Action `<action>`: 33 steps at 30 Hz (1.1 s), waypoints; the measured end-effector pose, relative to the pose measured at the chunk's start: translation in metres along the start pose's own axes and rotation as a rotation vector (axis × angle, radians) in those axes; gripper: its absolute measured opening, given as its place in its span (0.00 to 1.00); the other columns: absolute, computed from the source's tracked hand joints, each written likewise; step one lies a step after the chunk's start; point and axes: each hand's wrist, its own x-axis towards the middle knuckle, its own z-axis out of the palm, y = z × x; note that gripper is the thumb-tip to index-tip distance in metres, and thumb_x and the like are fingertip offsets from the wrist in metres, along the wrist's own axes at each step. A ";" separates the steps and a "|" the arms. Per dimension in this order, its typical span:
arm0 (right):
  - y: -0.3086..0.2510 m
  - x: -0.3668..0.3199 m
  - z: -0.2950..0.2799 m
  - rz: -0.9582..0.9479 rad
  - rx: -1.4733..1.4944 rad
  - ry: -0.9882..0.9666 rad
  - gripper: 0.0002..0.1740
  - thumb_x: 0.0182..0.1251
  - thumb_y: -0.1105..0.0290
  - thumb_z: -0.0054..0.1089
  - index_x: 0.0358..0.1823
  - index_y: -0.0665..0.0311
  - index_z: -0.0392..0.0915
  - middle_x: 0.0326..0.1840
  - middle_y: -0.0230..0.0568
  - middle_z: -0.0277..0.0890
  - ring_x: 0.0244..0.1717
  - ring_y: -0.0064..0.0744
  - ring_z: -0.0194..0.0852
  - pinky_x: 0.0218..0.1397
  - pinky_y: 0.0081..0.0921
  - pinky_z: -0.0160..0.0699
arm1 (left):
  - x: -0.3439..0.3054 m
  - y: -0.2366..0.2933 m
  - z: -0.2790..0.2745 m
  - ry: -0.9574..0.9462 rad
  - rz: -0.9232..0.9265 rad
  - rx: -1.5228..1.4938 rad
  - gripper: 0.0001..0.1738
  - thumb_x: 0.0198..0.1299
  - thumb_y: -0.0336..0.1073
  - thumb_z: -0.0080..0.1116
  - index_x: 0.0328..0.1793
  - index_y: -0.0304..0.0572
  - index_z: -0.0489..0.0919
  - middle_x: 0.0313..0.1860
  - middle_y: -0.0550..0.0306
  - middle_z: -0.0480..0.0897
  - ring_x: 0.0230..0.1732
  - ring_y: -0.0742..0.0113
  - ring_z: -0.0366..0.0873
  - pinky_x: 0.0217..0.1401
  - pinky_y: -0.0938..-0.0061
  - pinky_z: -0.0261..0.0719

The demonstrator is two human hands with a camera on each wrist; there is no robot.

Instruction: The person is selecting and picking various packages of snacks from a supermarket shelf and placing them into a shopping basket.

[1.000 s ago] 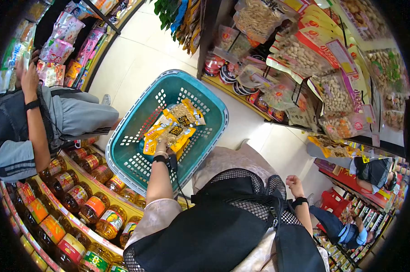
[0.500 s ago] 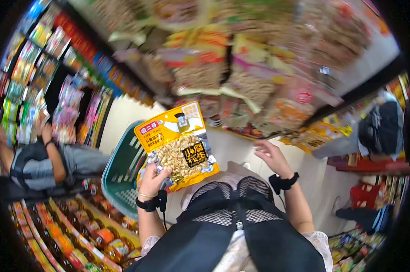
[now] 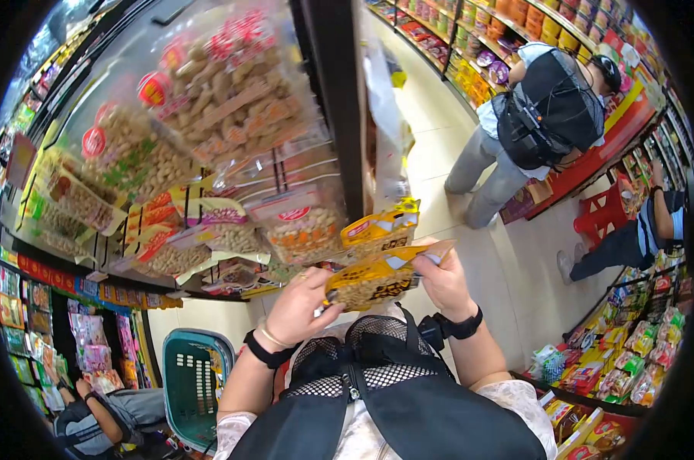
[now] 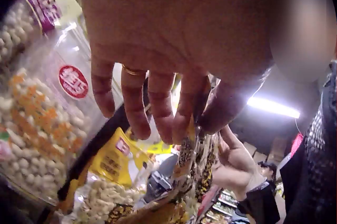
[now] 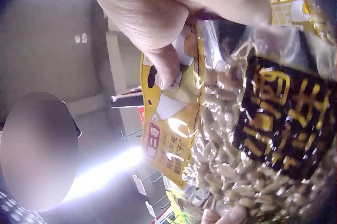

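Note:
In the head view a yellow bag of peanuts (image 3: 370,282) with a clear window is held in front of the chest, close to the hanging display. My left hand (image 3: 297,310) pinches its left edge between thumb and fingers. The right hand (image 3: 445,285) grips the opposite end, thumb on the printed yellow part. Seen from the right wrist, the bag (image 5: 221,145) shows pale nuts and a black label with gold characters. Just beyond it hangs a similar yellow bag (image 3: 381,226) on the rack's end.
Clear bags of peanuts (image 3: 232,92) hang on the rack at left and ahead. A green basket (image 3: 199,336) stands at lower left, near a person (image 3: 121,418). Beyond the rack's post, a person with a black backpack (image 3: 550,115) stands in the aisle. A red stool (image 3: 598,213) is further right.
The left hand has left the basket with the yellow bag and brought it rightward, before the rack. The right hand, bare before, now grips the bag too. The view has turned right.

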 end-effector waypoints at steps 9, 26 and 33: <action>-0.026 -0.011 -0.072 -0.071 -0.123 0.363 0.03 0.60 0.76 0.58 0.34 0.67 0.79 0.30 0.30 0.79 0.30 0.17 0.75 0.35 0.17 0.73 | 0.100 0.019 -0.009 0.092 0.069 -0.440 0.33 0.61 0.46 0.51 0.67 0.34 0.59 0.66 0.44 0.60 0.67 0.50 0.59 0.68 0.62 0.57; -0.036 0.030 -0.046 -0.015 -0.479 0.214 0.10 0.59 0.73 0.59 0.39 0.73 0.78 0.30 0.35 0.81 0.30 0.17 0.73 0.36 0.19 0.73 | 0.165 0.020 -0.007 0.201 -0.115 -0.322 0.16 0.64 0.40 0.46 0.39 0.31 0.76 0.29 0.41 0.80 0.34 0.46 0.78 0.36 0.65 0.73; -0.023 0.044 -0.043 -0.030 -0.436 0.153 0.10 0.61 0.73 0.58 0.38 0.74 0.78 0.32 0.36 0.80 0.33 0.19 0.75 0.38 0.19 0.74 | 0.156 0.026 -0.018 0.071 -0.134 -0.300 0.16 0.64 0.40 0.46 0.42 0.32 0.77 0.32 0.40 0.80 0.37 0.46 0.79 0.39 0.65 0.74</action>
